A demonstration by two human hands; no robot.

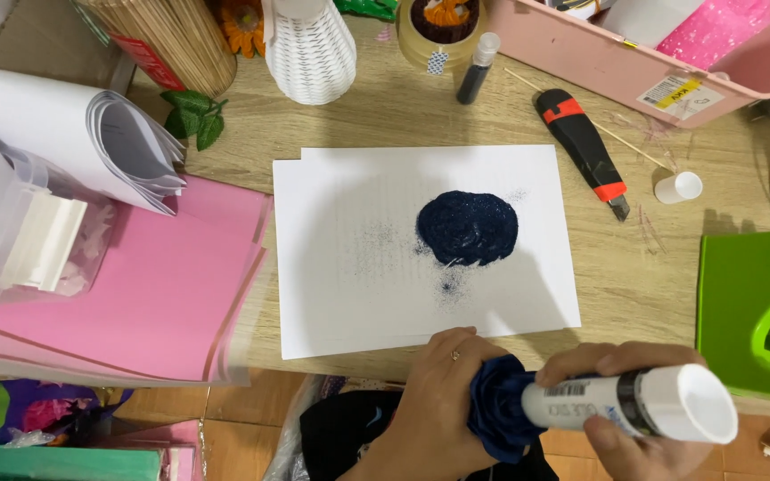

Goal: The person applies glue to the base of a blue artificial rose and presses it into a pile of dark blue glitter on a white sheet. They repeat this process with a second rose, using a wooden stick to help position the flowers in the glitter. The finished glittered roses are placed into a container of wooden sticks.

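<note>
At the frame's bottom, the left hand (434, 401) cups a dark blue paper rose (495, 410) while the right hand (630, 405), fingers wrapped round a white glue stick (626, 403), lays it lengthwise left-right, its tip touching the rose.

Bright, even indoor light, soft shadows right of the knife (583, 149) and cap (677, 187), mild glare on white paper (358, 285), glue stick (634, 403) slightly blurred, edges faintly bowed

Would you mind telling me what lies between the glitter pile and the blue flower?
In the head view, only bare white paper with scattered glitter specks separates the glitter pile from the blue flower.
</note>
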